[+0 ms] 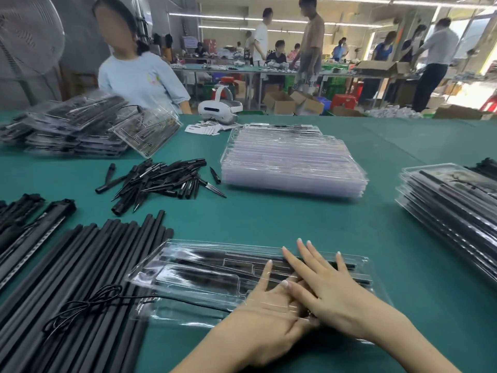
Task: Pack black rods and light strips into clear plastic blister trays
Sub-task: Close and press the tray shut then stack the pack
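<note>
Two hands are down on one clear plastic blister tray point(204, 275) lying near the viewer on the teal counter point(282, 219). The left hand point(266, 310) lies flat with straight fingers spread on the tray lid; the right hand point(330, 289) crosses over it, its fingers straight and apart, pressing the lid too. Black rods show blurred through the plastic inside. Left of the tray lies one big spread of long black rods point(80, 278), too many to count, with one thin black cable point(88, 305) looped across them. Beyond sits one loose pile of short black pointed spikes point(161, 181). One stack of empty clear trays point(293, 162) stands in the middle, one stack of filled trays point(451, 211) at the right, another heap of filled trays point(78, 130) far left. One white headset point(219, 110) rests at the far edge. A person in a pale blue shirt point(142, 79) stands across the counter; behind, a workshop with benches, cardboard boxes and several workers.
</note>
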Demonstrator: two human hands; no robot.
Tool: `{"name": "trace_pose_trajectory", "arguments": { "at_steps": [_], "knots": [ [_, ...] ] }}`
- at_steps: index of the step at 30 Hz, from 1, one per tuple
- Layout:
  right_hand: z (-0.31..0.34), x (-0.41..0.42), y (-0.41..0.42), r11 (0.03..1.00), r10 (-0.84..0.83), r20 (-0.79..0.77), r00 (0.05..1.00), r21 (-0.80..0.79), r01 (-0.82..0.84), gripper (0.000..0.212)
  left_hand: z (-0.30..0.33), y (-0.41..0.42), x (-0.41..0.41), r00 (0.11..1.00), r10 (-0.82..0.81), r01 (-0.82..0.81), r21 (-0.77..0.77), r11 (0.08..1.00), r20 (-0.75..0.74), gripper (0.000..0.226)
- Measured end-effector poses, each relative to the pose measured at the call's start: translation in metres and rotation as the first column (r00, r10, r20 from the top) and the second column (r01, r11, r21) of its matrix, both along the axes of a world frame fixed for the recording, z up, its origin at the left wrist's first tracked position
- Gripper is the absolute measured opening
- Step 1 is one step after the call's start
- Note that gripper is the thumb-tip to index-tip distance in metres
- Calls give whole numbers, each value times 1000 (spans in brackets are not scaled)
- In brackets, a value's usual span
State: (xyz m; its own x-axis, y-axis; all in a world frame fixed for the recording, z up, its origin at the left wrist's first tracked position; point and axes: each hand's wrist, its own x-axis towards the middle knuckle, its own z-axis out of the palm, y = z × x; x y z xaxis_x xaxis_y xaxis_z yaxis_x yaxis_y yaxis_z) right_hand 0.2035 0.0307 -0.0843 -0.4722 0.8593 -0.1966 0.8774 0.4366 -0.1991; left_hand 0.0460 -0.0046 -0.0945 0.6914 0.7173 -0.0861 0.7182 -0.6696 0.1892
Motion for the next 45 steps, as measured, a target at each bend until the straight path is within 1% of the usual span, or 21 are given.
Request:
{"name": "trace_pose_trajectory", "arguments": {
  "at_steps": [2, 5, 9, 10, 12, 14, 16, 18, 20, 22, 25, 27, 29, 30, 31, 33, 35, 38, 41, 43, 45],
  "knots": [
    [2, 0, 1, 1000, 7, -1, 1000, -7, -7, 62, 1, -3, -3, 1000, 25, -25, -24, 999, 12, 57],
    [3, 0, 1, 1000, 16, 6, 1000, -24, -16, 64, 2, -10, -10, 998, 69, -69, -26, 997, -6, 75],
    [4, 0, 2, 999, 20, 14, 1000, -36, -20, 67, 8, -16, -12, 995, 95, -95, -20, 995, -15, 77],
    [5, 0, 3, 999, 20, 12, 1000, -43, -20, 67, 8, -17, -12, 993, 111, -111, 2, 994, -31, 74],
    [8, 1, 4, 998, 19, 8, 1000, -62, -19, 67, 8, -16, -12, 989, 150, -147, 200, 969, -3, 67],
    [10, 1, 6, 997, 19, 9, 1000, -78, -18, 67, 12, -18, -13, 980, 197, -192, 214, 958, -1, 64],
    [12, 1, 6, 996, 21, 12, 1000, -85, -20, 68, 6, -21, -14, 983, 166, -149, 181, 972, -82, 63],
    [11, 1, 6, 997, 24, 16, 1000, -80, -23, 69, 3, -21, -14, 957, 168, -118, 212, 970, -237, 64],
    [10, 1, 6, 997, 26, 21, 999, -74, -24, 69, 0, -23, -16, 947, 150, -86, 224, 971, -283, 64],
    [8, 1, 6, 997, 27, 31, 999, -66, -25, 69, -3, -24, -18, 958, 124, -55, 259, 964, -257, 62],
    [10, -1, 6, 997, 28, 40, 999, -69, -26, 69, 3, -24, -16, 977, 126, -77, 269, 960, -172, 63],
    [15, -1, 6, 996, 30, 43, 999, -89, -26, 68, 1, -18, -13, 991, 55, -34, 178, 983, -119, 65],
    [20, -1, 6, 993, 30, 44, 999, -112, -25, 67, 5, -17, -10, 998, -42, 54, 233, 971, -56, 68],
    [22, -2, 6, 992, 31, 45, 998, -120, -25, 67, 3, -16, -7, 998, -22, 38, 261, 965, -64, 66],
    [24, -2, 6, 992, 32, 49, 998, -124, -26, 67, -2, -13, -4, 993, -18, 51, 285, 957, -117, 62],
    [27, -3, 4, 992, 34, 55, 998, -126, -27, 67, 1, -16, -1, 977, 49, 4, 250, 968, -205, 61],
    [28, -3, 3, 991, 32, 54, 998, -128, -25, 66, 4, -20, 2, 973, 133, -83, 252, 964, -188, 62],
    [29, -3, 3, 990, 35, 54, 998, -136, -27, 66, 0, -18, 2, 981, 83, -40, 241, 970, -173, 61],
    [32, -3, 4, 988, 34, 49, 998, -152, -26, 67, -1, -18, 4, 978, 133, -74, 324, 943, -163, 59],
    [32, -4, 5, 988, 34, 46, 998, -155, -27, 67, 1, -20, 3, 981, 134, -82, 322, 943, -143, 62],
    [32, -4, 4, 989, 36, 48, 998, -146, -28, 67, 0, -21, 3, 973, 144, -86, 293, 952, -181, 64]
  ]
}}
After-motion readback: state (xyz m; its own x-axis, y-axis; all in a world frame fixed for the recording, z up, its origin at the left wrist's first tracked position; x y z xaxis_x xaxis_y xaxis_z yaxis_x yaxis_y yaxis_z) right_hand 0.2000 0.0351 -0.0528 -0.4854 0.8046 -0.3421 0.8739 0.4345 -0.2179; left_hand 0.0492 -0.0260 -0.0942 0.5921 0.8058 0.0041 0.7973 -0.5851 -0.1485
